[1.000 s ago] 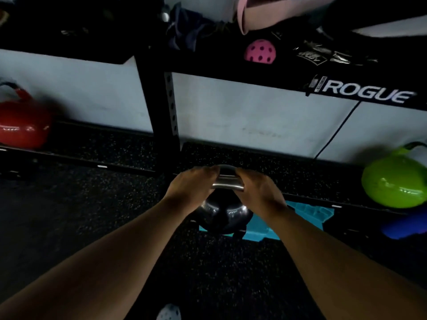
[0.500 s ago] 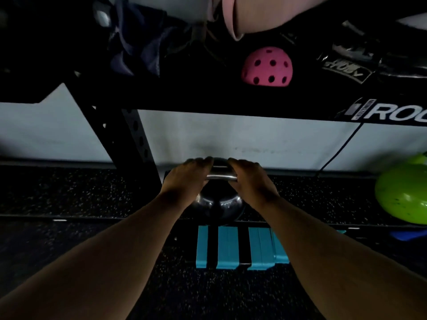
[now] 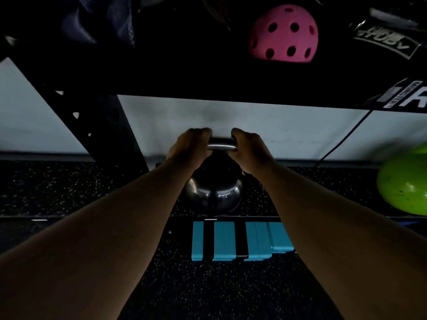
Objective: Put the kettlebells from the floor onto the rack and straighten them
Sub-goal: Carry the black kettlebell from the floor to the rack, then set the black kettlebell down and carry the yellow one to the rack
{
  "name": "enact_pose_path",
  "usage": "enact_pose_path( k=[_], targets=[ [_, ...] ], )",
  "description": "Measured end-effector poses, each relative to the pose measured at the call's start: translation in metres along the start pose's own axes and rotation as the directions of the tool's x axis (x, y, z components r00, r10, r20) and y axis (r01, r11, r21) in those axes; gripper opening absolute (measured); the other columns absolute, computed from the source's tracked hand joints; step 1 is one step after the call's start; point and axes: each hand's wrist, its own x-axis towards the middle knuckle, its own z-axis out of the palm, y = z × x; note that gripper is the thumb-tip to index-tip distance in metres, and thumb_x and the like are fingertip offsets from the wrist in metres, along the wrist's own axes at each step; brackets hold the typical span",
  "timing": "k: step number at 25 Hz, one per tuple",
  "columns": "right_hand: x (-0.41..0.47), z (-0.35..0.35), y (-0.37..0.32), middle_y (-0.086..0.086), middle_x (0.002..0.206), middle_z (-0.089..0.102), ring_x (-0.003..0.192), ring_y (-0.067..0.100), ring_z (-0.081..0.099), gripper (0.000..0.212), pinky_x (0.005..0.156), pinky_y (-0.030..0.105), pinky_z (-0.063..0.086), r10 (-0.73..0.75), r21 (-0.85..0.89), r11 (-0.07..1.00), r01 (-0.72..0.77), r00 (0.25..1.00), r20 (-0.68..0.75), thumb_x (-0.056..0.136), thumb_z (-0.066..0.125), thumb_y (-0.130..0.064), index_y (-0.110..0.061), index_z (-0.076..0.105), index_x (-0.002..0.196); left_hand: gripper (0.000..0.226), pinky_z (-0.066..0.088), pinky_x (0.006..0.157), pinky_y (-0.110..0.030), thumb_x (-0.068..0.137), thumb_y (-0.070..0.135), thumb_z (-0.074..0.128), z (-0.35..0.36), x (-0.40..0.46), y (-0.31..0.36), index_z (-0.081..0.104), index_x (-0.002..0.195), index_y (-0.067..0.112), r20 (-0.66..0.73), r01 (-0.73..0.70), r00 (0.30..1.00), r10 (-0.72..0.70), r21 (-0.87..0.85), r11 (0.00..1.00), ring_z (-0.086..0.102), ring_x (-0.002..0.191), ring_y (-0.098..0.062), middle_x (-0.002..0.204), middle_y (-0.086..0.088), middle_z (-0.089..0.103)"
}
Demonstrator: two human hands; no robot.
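On the rack's bottom shelf (image 3: pixel 92 188) sat the dark kettlebell (image 3: pixel 213 192), its handle clasped by left hand (image 3: pixel 189 146) and right hand (image 3: pixel 250 150). Beside it, the green kettlebell (image 3: pixel 404 181) was shelved; straightening seemingly remained.

Pink perforated ball (image 3: pixel 283 33) on the upper shelf; blue blocks (image 3: pixel 240 241) below — on speckled flooring (image 3: pixel 196 292).

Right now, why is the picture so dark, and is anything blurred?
Head view: dim overall, only the white wall is bright; glints show on the dark kettlebell; the green kettlebell at the right edge is smeared; the rack post leans from wide-angle distortion.
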Motion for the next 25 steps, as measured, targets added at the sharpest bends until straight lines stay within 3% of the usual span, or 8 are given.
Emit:
enact_pose_path(
  k=[5, 7, 9, 11, 14, 17, 23, 25],
  targets=[
    [0.002, 0.0, 0.001, 0.008, 0.082, 0.059, 0.074, 0.028, 0.06, 0.017, 0.059, 0.032, 0.043, -0.007, -0.007, 1.0, 0.007, 1.0, 0.012, 0.084, 0.062, -0.011, -0.014, 0.046, 0.089, 0.018, 0.048, 0.062, -0.034, 0.081, 0.023, 0.067, 0.001, 0.001, -0.001, 0.05, 0.084, 0.026, -0.009, 0.015, 1.0, -0.015, -0.038, 0.999, 0.059, 0.074, -0.02, 0.076, 0.005, 0.055],
    [0.002, -0.001, 0.0, 0.014, 0.094, 0.061, 0.09, 0.032, 0.058, 0.017, 0.069, 0.039, 0.05, 0.018, -0.062, 0.998, -0.016, 0.999, 0.029, 0.085, 0.061, -0.013, -0.011, 0.05, 0.098, 0.016, 0.052, 0.064, -0.035, 0.082, 0.019, 0.067, -0.001, 0.0, 0.001, 0.053, 0.09, 0.021, -0.001, 0.025, 1.0, -0.025, -0.046, 0.999, 0.061, 0.075, -0.02, 0.08, 0.002, 0.059],
    [-0.001, -0.004, -0.003, 0.015, 0.109, 0.057, 0.106, 0.034, 0.05, 0.029, 0.083, 0.043, 0.048, 0.054, -0.152, 0.987, -0.046, 0.997, 0.049, 0.085, 0.061, -0.019, -0.011, 0.05, 0.111, 0.028, 0.05, 0.062, -0.034, 0.08, 0.014, 0.067, -0.007, -0.003, 0.005, 0.05, 0.101, 0.019, 0.047, 0.035, 0.998, -0.032, -0.066, 0.997, 0.062, 0.079, -0.022, 0.09, -0.003, 0.06],
    [-0.006, -0.01, -0.008, 0.013, 0.121, 0.05, 0.115, 0.033, 0.043, 0.046, 0.091, 0.042, 0.04, 0.04, -0.219, 0.975, -0.025, 0.997, 0.064, 0.081, 0.065, -0.024, -0.018, 0.046, 0.123, 0.055, 0.053, 0.071, -0.038, 0.076, 0.011, 0.069, -0.016, -0.01, 0.007, 0.041, 0.123, 0.02, 0.103, 0.034, 0.994, -0.027, -0.065, 0.997, 0.061, 0.091, -0.026, 0.115, -0.009, 0.058],
    [-0.022, -0.024, -0.019, 0.011, 0.134, 0.043, 0.127, 0.032, 0.035, 0.063, 0.102, 0.043, 0.033, -0.077, -0.207, 0.975, 0.082, 0.997, 0.031, 0.077, 0.067, -0.027, -0.024, 0.04, 0.135, 0.081, 0.044, 0.096, -0.045, 0.075, 0.021, 0.07, -0.031, -0.041, 0.002, 0.027, 0.143, 0.02, 0.094, 0.004, 0.996, -0.009, 0.049, 0.999, 0.052, 0.115, -0.033, 0.136, -0.012, 0.045],
    [-0.046, -0.032, -0.04, 0.011, 0.132, 0.044, 0.131, 0.032, 0.033, 0.061, 0.108, 0.044, 0.029, -0.23, -0.251, 0.942, 0.223, 0.973, 0.002, 0.078, 0.064, -0.026, -0.02, 0.043, 0.134, 0.079, 0.037, 0.1, -0.049, 0.074, 0.029, 0.068, -0.049, -0.091, -0.006, 0.029, 0.143, 0.02, 0.098, 0.074, 0.991, -0.088, 0.133, 0.988, 0.044, 0.123, -0.035, 0.138, -0.012, 0.042],
    [-0.126, 0.0, -0.125, 0.008, 0.129, 0.051, 0.128, 0.033, 0.039, 0.047, 0.104, 0.048, 0.036, -0.41, -0.188, 0.865, 0.465, 0.871, 0.27, 0.083, 0.059, -0.026, -0.023, 0.048, 0.129, 0.06, 0.033, 0.102, -0.045, 0.082, 0.034, 0.062, -0.085, -0.248, -0.032, 0.043, 0.138, 0.021, 0.169, 0.253, 0.941, -0.292, 0.217, 0.943, 0.041, 0.126, -0.03, 0.14, -0.007, 0.044],
    [-0.161, 0.027, -0.165, 0.006, 0.124, 0.052, 0.124, 0.032, 0.043, 0.046, 0.101, 0.046, 0.038, -0.488, -0.16, 0.811, 0.562, 0.802, 0.345, 0.084, 0.059, -0.028, -0.024, 0.048, 0.129, 0.059, 0.034, 0.101, -0.044, 0.084, 0.035, 0.061, -0.094, -0.319, -0.047, 0.042, 0.138, 0.022, 0.174, 0.348, 0.905, -0.388, 0.219, 0.911, 0.04, 0.128, -0.028, 0.143, -0.005, 0.042]
  ],
)
